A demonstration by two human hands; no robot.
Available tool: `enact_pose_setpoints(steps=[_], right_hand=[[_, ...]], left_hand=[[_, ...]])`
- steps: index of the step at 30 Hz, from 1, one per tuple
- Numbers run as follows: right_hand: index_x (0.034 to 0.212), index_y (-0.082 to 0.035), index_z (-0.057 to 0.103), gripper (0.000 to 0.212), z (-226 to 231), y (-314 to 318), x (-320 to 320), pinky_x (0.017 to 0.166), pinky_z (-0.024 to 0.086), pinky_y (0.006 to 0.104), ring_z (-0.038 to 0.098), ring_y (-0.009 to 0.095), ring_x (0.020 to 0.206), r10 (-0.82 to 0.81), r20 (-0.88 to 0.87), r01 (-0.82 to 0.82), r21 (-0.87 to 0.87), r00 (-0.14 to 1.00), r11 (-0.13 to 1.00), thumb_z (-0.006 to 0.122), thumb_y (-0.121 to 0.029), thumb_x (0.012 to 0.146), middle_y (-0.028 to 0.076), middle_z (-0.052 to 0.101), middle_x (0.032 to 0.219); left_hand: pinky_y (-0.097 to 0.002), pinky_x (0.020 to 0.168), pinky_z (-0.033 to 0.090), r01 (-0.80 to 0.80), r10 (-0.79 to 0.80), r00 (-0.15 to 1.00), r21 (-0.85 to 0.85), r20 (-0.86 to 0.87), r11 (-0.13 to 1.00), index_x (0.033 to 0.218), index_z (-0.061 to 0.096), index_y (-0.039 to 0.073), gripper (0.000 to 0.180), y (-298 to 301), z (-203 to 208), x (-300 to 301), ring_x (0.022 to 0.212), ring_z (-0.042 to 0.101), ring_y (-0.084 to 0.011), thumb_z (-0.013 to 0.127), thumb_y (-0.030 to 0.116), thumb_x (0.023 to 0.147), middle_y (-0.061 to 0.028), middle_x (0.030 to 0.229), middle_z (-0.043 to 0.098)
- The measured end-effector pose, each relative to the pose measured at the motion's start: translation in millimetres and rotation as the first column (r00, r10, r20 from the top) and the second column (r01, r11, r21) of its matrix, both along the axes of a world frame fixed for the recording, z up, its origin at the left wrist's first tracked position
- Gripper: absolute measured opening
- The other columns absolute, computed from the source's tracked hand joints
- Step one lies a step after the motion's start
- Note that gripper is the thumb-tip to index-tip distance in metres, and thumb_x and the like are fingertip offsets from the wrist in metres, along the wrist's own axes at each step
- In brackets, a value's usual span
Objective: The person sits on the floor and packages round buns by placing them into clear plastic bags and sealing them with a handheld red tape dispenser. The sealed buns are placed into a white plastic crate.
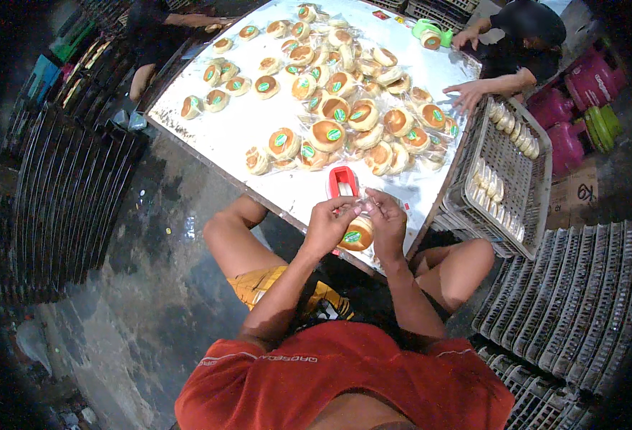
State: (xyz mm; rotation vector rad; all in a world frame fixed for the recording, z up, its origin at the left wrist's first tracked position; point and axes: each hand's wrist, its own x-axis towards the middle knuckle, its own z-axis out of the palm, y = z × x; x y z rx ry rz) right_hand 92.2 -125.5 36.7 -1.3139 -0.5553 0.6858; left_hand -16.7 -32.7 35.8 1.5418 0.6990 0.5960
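Observation:
At the table's near edge, my left hand (328, 228) and my right hand (388, 228) come together with fingers pinched. Between the fingertips is clear plastic, apparently the gathered top of a bag. Just below, between my hands, sits a round brown-topped bun (357, 236) with a green label. Right beyond my fingers stands a red tape dispenser (342, 182), close to the left fingertips. Past it, a large pile of similar bagged buns (363, 115) covers the middle of the white table (208, 147).
Across the table at right, a co-worker's hand (466, 93) rests by the edge near a green tape dispenser (433, 32). Another person's arm (141, 82) shows at far left. A grey crate (506, 161) of pale packages leans at right. Stacked crates (563, 294) and dark trays (65, 208) flank me.

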Motion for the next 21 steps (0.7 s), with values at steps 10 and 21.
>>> enact_pose_setpoints(steps=[10, 21], right_hand=[[0.097, 0.001, 0.071, 0.015, -6.9, -1.4, 33.3, 0.077, 0.051, 0.0287, 0.063, 0.014, 0.086, 0.224, -0.056, -0.23, -0.182, 0.973, 0.956, 0.066, -0.009, 0.088, 0.005, 0.066, 0.094], [0.088, -0.004, 0.063, 0.009, -21.5, 1.1, 7.1, 0.077, 0.046, 0.0268, 0.055, 0.009, 0.08, 0.048, -0.13, -0.063, -0.116, 0.99, 0.991, 0.06, -0.011, 0.092, -0.001, 0.056, 0.078]], left_hand=[[-0.0266, 0.075, 0.05, 0.0, 0.015, 0.998, -0.265, 0.054, 0.964, 0.107, 0.057, 0.002, 0.03, 0.6, 12.9, -0.7, 0.081, 0.063, -0.0117, 0.073, -0.002, 0.083, -0.008, 0.083, 0.068], [-0.0278, 0.078, 0.046, -0.188, 0.192, 0.981, -0.271, -0.013, 0.944, 0.088, 0.064, 0.0, 0.016, -4.1, -19.1, 1.4, 0.081, 0.056, -0.013, 0.068, 0.015, 0.091, -0.0045, 0.084, 0.059]])
